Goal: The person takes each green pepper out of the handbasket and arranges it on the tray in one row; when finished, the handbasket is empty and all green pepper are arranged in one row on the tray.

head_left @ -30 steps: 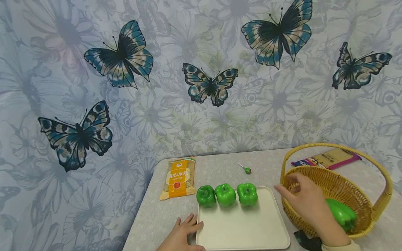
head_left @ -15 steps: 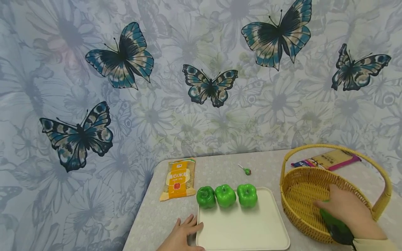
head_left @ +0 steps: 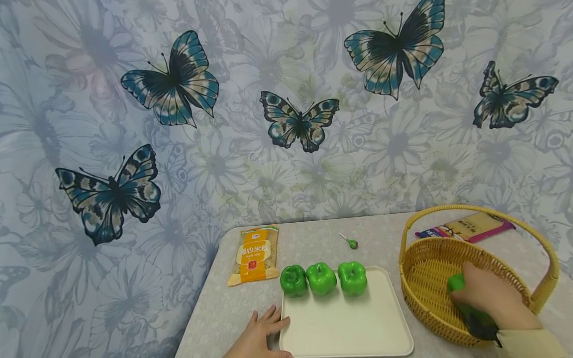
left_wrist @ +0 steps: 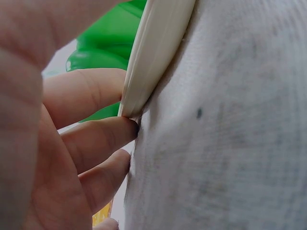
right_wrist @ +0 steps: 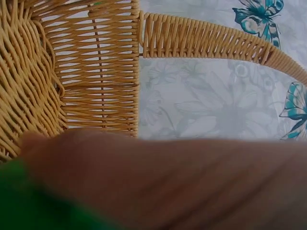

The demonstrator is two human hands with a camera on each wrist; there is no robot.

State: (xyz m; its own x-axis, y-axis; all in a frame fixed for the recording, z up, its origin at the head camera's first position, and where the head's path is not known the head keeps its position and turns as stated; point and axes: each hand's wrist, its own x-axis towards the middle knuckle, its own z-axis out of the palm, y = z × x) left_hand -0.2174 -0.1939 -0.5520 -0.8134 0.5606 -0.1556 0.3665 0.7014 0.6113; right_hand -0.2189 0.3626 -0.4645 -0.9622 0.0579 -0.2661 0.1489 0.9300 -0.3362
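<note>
Inside the yellow wicker basket [head_left: 427,278], my right hand [head_left: 494,293] grips a green bell pepper [head_left: 455,282], mostly covered by the hand and wrist. The right wrist view shows the pepper [right_wrist: 29,201] blurred below my hand, against the woven wall. My left hand [head_left: 257,332] rests at the left edge of a cream tray [head_left: 349,325]. In the left wrist view its extended fingers [left_wrist: 103,141] touch the tray's rim [left_wrist: 158,52]. Along the tray's back edge sit three green bell peppers: left [head_left: 293,281], middle [head_left: 321,278] and right [head_left: 352,278].
A yellow-orange food bag [head_left: 254,256] lies behind the tray to the left. A small green-headed stick [head_left: 351,243] lies farther back. Behind the basket is a purple-edged packet [head_left: 474,226]. The tall basket handle [head_left: 465,206] arches over its opening.
My right hand has moved from the basket's left side, where it held nothing, rightward onto the pepper and now grips it. The left hand and tray have not moved.
</note>
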